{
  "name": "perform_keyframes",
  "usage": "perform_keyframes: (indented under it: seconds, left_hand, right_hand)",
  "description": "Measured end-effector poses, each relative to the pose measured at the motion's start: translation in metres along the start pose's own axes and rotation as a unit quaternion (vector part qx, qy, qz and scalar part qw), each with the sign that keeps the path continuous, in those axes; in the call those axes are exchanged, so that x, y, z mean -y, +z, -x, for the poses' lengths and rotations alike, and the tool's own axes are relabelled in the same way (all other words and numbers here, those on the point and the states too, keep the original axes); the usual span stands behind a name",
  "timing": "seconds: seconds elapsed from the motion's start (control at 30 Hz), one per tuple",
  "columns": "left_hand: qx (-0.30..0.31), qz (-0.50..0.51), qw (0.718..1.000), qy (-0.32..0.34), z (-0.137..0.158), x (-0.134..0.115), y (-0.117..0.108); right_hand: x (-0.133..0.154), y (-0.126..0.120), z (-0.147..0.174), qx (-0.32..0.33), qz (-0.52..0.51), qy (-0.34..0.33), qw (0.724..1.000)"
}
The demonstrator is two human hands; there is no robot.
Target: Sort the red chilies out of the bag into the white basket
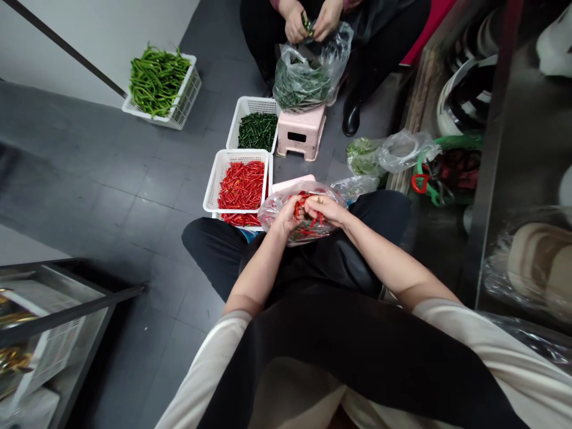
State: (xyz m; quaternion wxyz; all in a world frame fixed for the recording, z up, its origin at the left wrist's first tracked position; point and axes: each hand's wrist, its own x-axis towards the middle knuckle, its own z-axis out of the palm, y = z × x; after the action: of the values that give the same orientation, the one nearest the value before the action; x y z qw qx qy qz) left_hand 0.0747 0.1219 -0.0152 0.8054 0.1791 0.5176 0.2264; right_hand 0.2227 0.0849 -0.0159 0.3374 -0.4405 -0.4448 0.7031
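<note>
Both of my hands meet over a clear plastic bag (279, 208) of red chillies that rests at my lap. My left hand (288, 215) is closed round a few red chillies (300, 205). Against it, the fingers of my right hand (326, 210) are pinched together, with red chillies hanging below them; the exact one they grip is hard to make out. Just left of the bag stands a white basket (212, 182) heaped with red chillies (241, 185), stacked over another that also holds red ones.
Beyond is a white basket of dark green chillies (258, 131) beside a pink stool (301, 134). A co-worker's hands (308, 21) work above a bag of green chillies (301, 83). Long green peppers (157, 80) fill a basket at far left. Metal shelving (485, 179) borders my right.
</note>
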Motion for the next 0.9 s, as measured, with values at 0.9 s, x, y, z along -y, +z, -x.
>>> perform_keyframes:
  seconds: [0.9]
  left_hand:
    - [-0.095,-0.076,0.964,0.238,-0.001,0.041,0.001]
  right_hand:
    - [-0.019,0.008,-0.012,-0.332,0.240,-0.061,0.910]
